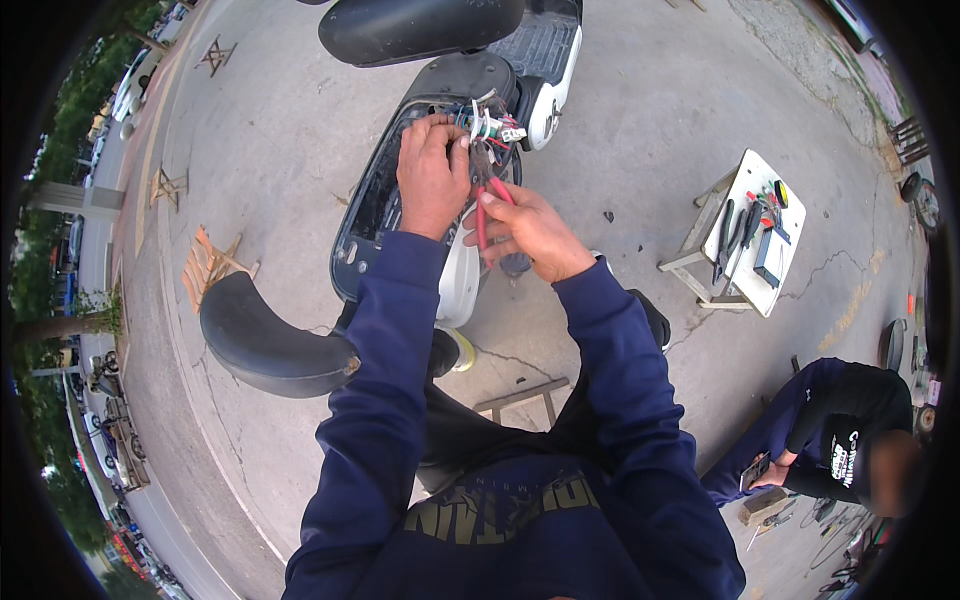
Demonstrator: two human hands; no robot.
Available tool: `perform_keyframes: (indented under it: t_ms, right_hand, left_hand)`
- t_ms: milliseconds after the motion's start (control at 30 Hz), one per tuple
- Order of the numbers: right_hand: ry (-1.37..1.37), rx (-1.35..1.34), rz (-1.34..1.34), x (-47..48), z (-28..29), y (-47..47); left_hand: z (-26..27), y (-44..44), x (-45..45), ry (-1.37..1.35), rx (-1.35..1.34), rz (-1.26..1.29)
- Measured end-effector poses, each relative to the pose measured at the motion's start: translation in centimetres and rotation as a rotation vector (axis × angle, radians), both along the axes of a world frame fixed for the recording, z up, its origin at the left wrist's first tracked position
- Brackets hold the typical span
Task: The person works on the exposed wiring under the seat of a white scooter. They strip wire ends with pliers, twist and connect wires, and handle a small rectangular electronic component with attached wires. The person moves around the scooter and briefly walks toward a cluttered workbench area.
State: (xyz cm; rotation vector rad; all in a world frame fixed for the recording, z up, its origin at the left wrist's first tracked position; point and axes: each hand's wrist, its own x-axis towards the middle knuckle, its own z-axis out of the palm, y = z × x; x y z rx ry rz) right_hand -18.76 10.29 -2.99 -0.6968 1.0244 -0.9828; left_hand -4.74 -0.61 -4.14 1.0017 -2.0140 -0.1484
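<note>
In front of me stands an electric scooter with a black-and-white body (459, 289) and a bundle of wires and connectors (491, 129) exposed beside its open under-seat compartment (379, 206). My left hand (433, 169) rests over that compartment, its fingertips at the wires; whether they pinch one is hidden. Red-handled pliers (484, 214) are held in my right hand (529, 229), their jaws up against the bundle just right of my left thumb. A white connector (513, 135) sticks out at the bundle's right side. The black scooter seat (420, 28) is raised beyond the compartment.
A curved black padded backrest (274, 341) juts out at my left. To the right, a small white-topped stool (757, 232) bears several hand tools, yellow tape and a dark box. A person (825, 435) sits at lower right holding a phone. Folding wooden stools (214, 262) stand at left.
</note>
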Motion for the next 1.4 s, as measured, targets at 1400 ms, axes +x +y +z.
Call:
perform_keyframes:
  t_ms: [1400]
  right_hand:
    - [0.113, -0.052, -0.087, -0.6, -0.9, 0.4]
  left_hand:
    - [0.6, 0.5, 0.2, -0.018, -0.057, -0.028]
